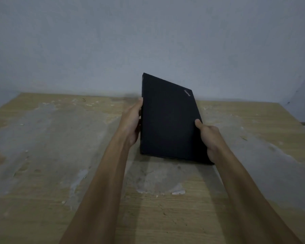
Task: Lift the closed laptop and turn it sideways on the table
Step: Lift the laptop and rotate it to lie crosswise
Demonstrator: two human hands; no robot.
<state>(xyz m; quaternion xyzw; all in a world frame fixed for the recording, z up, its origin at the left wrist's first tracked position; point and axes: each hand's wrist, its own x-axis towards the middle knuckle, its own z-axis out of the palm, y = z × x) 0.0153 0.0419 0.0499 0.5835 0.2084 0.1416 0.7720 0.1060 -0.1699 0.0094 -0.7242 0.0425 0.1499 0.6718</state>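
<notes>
Laptop [167,120], one only, black and closed, is held tilted above the worn wooden table [60,155], its lid turned toward the camera. Its left edge is gripped by the left hand [132,124], its right edge by the right hand [209,138].

one closed black rectangular laptop [167,124], two bare hands (left hand [131,123], right hand [209,138]), one worn wooden counter [60,155]
</notes>
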